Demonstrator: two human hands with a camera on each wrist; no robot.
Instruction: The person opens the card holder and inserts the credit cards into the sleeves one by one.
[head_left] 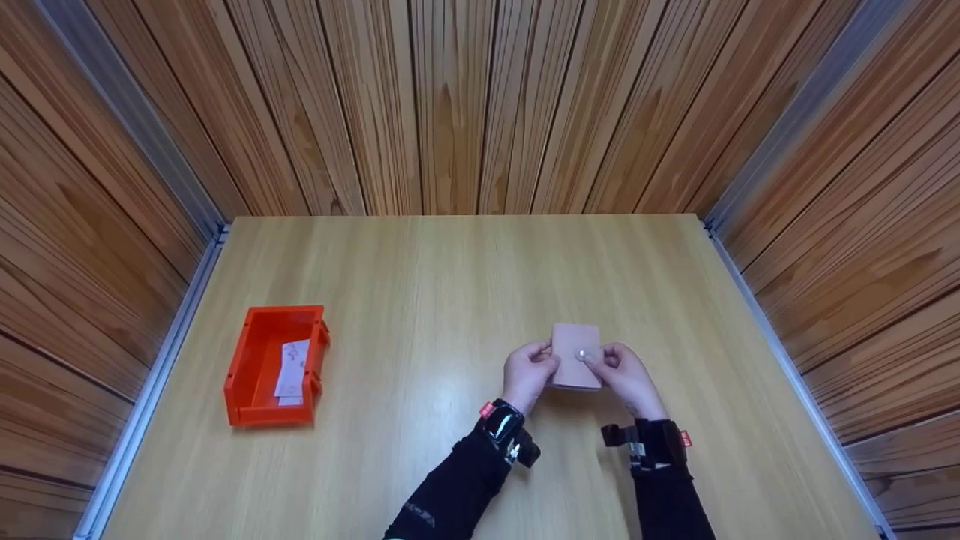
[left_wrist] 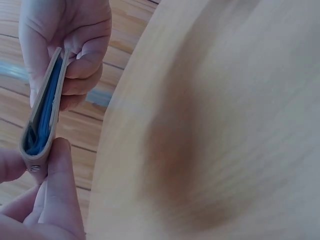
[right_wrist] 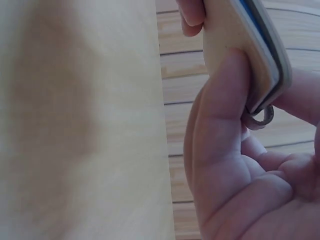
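Pinching a small pink holder [head_left: 567, 339] between thumb and fingers of both hands — gripping its spine side with the left hand [head_left: 527, 373], its opposite edge with the right hand [head_left: 628, 380]. Holding it raised over the table [head_left: 420, 300], to the right of the middle. Placing the right thumb at the round snap button [head_left: 580, 354]. Showing blue layers [left_wrist: 44, 117] between the two covers. Having an orange bin [head_left: 238, 364] far at the left — containing pale printed papers [head_left: 292, 367].

No words or numbers can be read, as the marks on the paper slips [head_left: 292, 366] and the little red wrist tags [head_left: 685, 438] are too small.
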